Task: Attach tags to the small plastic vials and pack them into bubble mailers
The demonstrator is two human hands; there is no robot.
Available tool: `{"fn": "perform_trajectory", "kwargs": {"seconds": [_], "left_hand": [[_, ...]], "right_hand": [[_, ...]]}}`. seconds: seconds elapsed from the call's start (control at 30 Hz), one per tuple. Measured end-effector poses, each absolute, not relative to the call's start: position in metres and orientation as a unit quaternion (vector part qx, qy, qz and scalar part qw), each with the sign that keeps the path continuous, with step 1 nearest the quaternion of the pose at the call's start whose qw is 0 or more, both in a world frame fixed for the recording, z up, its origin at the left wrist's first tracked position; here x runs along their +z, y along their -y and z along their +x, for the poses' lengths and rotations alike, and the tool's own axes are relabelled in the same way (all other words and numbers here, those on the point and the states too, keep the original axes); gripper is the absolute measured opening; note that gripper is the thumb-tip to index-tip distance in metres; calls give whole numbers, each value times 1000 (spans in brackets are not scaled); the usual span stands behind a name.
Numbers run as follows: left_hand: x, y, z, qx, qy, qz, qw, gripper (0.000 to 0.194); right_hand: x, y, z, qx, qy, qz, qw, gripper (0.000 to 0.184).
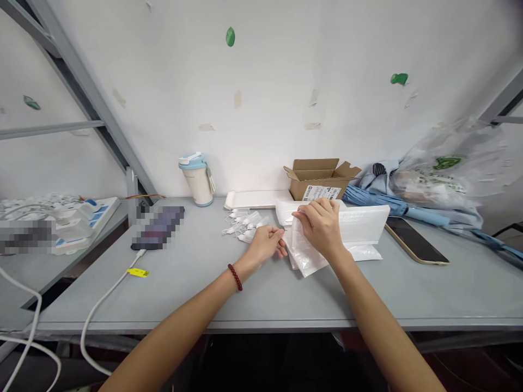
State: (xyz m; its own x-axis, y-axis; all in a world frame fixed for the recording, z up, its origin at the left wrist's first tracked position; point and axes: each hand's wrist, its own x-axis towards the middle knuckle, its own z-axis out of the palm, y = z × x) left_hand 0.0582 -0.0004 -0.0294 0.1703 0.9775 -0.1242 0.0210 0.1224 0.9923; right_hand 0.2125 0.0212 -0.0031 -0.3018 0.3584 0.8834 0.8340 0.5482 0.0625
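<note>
My right hand (pixel 321 224) is closed on the top edge of a clear plastic bag (pixel 304 256), part of a small stack lying on the grey table (pixel 196 283). My left hand (pixel 267 242), with a red bead bracelet on the wrist, pinches the bag's left edge with its fingers curled. A white bubble-wrap pouch (pixel 363 224) lies right behind the bags. Several small white tagged items (pixel 245 224) are heaped just left of my left hand.
A blue-lidded cup (pixel 198 178) stands at the back, with a white tray (pixel 255 199) and an open cardboard box (pixel 318 179) beside it. A phone (pixel 417 239) lies at the right near a blue umbrella (pixel 392 202) and plastic bags. A charging device (pixel 158 227) with a white cable lies left.
</note>
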Motion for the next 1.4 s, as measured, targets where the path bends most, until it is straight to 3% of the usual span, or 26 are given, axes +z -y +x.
{"fn": "perform_trajectory", "kwargs": {"seconds": [0.23, 0.57, 0.83, 1.0, 1.13, 1.23, 1.4], "left_hand": [[-29, -5, 54, 463, -490, 486, 557, 2], [-17, 15, 62, 381, -391, 671, 502, 28], [-3, -26, 8, 485, -522, 631, 305, 21], [-4, -16, 16, 358, -406, 714, 444, 42], [-14, 2, 53, 345, -325, 748, 465, 18], [-22, 3, 62, 414, -374, 725, 404, 11], [-25, 1, 54, 455, -445, 742, 210, 23]], "right_hand": [[-7, -22, 209, -255, 771, -388, 435, 22], [-10, -24, 207, -242, 774, -384, 442, 22], [-10, -24, 209, -224, 776, -394, 438, 23], [-8, -22, 207, -263, 750, -364, 485, 18], [-4, -15, 205, -331, 697, -296, 563, 7], [-1, -11, 204, -339, 683, -264, 591, 13], [-4, -12, 201, -323, 722, -248, 559, 17]]}}
